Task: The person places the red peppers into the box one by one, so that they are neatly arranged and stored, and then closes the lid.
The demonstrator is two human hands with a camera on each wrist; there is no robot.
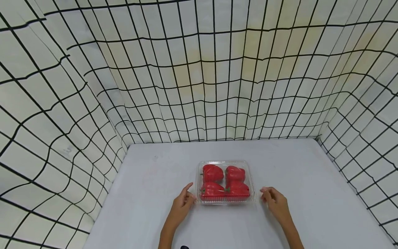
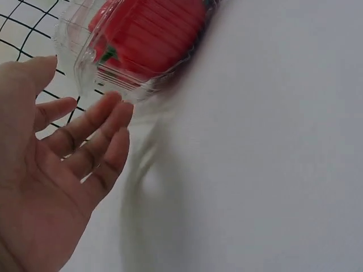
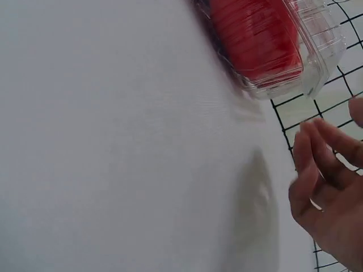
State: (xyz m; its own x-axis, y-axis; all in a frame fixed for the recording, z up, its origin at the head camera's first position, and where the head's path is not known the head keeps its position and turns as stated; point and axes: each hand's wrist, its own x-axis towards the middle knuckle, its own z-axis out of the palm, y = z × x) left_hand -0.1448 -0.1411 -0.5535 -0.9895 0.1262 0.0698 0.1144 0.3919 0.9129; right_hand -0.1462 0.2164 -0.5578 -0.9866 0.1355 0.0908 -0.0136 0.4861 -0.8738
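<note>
A clear plastic clamshell box [image 1: 224,201] lies on the white table with its lid down, and several red bell peppers [image 1: 212,173] with green stems show through it. Close by the box's left side is my left hand [image 1: 181,206], its fingers spread and slightly bent; in the left wrist view its fingertips come near a box corner [image 2: 91,73], and whether they touch cannot be told. To the right of the box, a small gap away, my right hand [image 1: 276,204] has loosely bent fingers with nothing in them. The right wrist view shows the near box corner [image 3: 317,68] above those fingers.
The white table [image 1: 149,173] runs back to a wall of white sheeting under black netting [image 1: 214,83], which also rises on the left and right sides. A small dark object [image 1: 185,247] peeks in at the bottom edge.
</note>
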